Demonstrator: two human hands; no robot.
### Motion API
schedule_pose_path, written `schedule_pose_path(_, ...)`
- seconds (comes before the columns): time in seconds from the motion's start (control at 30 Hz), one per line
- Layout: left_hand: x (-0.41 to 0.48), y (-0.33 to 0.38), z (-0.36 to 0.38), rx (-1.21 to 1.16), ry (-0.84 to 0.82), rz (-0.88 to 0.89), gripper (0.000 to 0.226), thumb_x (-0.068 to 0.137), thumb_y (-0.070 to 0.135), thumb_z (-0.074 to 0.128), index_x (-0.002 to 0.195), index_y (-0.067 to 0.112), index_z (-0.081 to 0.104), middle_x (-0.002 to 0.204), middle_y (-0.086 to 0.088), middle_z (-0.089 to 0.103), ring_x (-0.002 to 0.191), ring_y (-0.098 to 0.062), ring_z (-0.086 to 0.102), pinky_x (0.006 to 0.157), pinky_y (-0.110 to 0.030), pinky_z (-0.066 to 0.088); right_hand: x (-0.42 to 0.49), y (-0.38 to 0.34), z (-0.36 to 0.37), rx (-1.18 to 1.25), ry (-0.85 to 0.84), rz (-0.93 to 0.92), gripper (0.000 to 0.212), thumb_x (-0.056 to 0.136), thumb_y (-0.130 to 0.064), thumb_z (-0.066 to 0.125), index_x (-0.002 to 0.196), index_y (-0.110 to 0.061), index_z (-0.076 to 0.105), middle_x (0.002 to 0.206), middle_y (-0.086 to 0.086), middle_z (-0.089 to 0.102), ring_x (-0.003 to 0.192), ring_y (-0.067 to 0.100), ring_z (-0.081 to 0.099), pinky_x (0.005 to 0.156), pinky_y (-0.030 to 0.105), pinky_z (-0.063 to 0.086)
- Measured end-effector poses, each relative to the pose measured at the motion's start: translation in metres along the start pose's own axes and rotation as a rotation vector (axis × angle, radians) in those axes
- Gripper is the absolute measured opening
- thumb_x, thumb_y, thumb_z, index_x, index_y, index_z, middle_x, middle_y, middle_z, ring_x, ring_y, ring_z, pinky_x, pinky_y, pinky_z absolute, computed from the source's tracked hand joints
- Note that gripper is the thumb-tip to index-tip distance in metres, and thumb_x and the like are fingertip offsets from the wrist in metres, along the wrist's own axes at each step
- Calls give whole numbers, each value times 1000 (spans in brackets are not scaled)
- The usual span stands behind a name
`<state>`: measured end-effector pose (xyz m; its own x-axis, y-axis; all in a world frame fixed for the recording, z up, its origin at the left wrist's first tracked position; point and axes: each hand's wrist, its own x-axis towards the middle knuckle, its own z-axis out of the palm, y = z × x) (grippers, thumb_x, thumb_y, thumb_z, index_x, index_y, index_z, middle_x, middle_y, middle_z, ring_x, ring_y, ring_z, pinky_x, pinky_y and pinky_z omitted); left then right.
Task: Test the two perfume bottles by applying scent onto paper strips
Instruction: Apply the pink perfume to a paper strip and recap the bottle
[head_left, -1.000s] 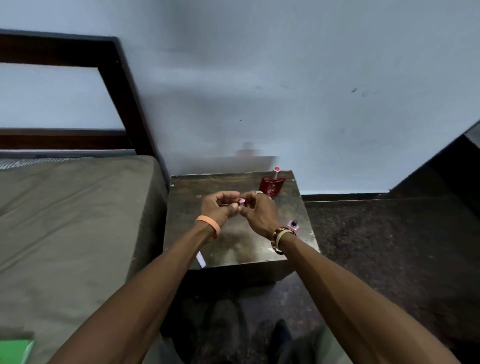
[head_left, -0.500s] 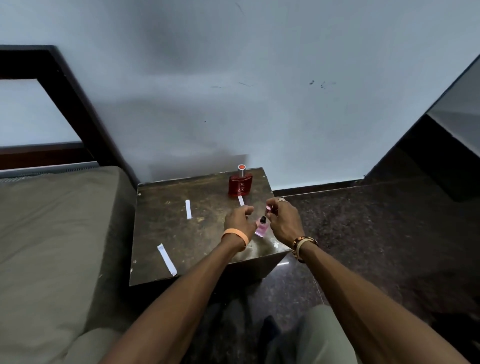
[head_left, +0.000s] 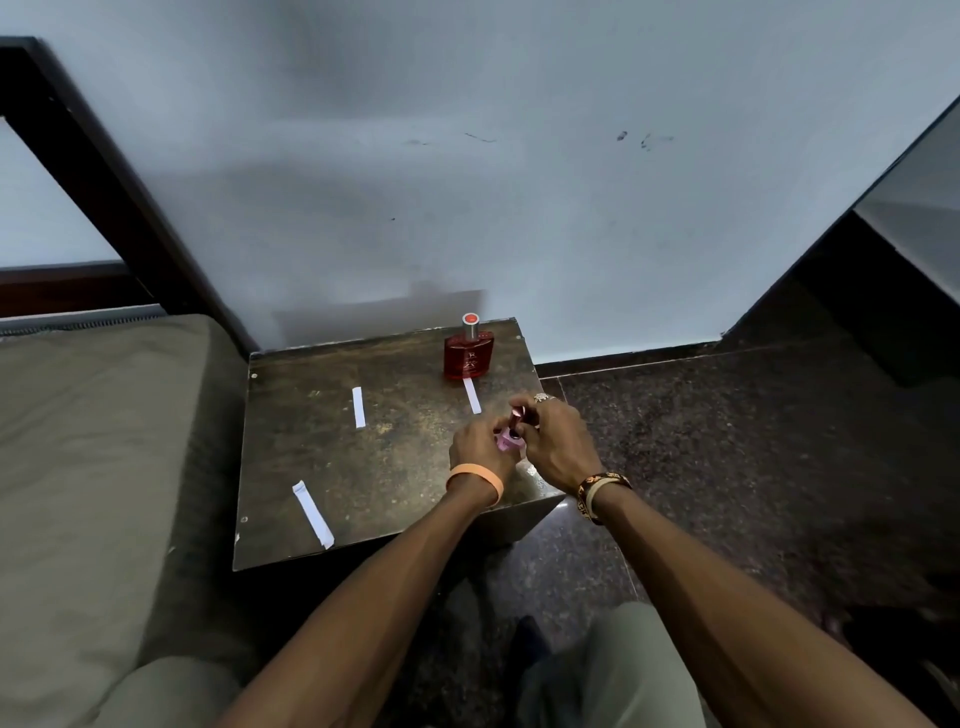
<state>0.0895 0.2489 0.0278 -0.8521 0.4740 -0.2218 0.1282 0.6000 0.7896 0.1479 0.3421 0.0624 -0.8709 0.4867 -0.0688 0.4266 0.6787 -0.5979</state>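
A small pink perfume bottle (head_left: 506, 443) stands near the right front of the dark stool top (head_left: 395, 467); my left hand (head_left: 480, 449) grips its body. My right hand (head_left: 558, 441) pinches its pink cap (head_left: 519, 415) just above the black nozzle. A red perfume bottle (head_left: 467, 353) with a silver, red-topped cap stands upright at the back right. Three white paper strips lie on the stool: one (head_left: 472, 396) in front of the red bottle, one (head_left: 358, 408) in the middle, one (head_left: 313, 514) near the front left edge.
A bed with an olive mattress (head_left: 104, 467) touches the stool's left side, its dark wooden frame (head_left: 119, 182) rising behind. The grey wall is right behind the stool. Dark speckled floor (head_left: 753, 441) lies to the right, and dark furniture (head_left: 893, 270) stands at the far right.
The view swung left and down. My hands went from holding the pink cap together mid-stool to the pink bottle, which my left hand now grips while my right holds the cap over it.
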Motion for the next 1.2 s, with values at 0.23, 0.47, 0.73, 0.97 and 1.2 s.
schedule_pose_path(0.23,1,0,0,-9,13,-23,27,74,21,75,101,22,73,100,-3,73,91,-23,68,84,-38,55,-5,7,3,-85,-39,-31,26,92,-8,60,116,-15,67,106,9,70,100,24,65,87,32,53)
schedule_pose_path(0.47,-3,1,-5,-13,0,-6,29,77,19,73,104,29,71,98,-3,74,91,-21,68,82,-37,56,-4,5,4,-113,-78,-84,31,87,-4,62,111,-23,68,102,-1,72,96,16,66,82,24,50)
schedule_pose_path(0.73,-2,3,-5,26,7,-3,24,78,26,70,102,26,71,98,-1,73,91,-23,67,80,-37,55,0,2,5,-131,-79,-32,35,91,-15,58,126,-17,63,118,8,67,106,23,63,93,35,52)
schedule_pose_path(0.97,-3,12,0,-1,79,-57,18,75,20,69,92,22,71,91,-5,73,86,-25,67,74,-35,54,7,5,3,-175,-77,-21,20,88,-31,69,105,-20,71,98,2,70,91,21,66,79,35,54)
schedule_pose_path(1.2,-1,10,-1,-35,61,-85,26,69,20,78,94,23,72,92,-2,74,85,-21,69,78,-35,56,8,9,3,-224,-95,-59,20,91,-26,63,108,-16,69,100,7,69,94,26,65,76,30,49)
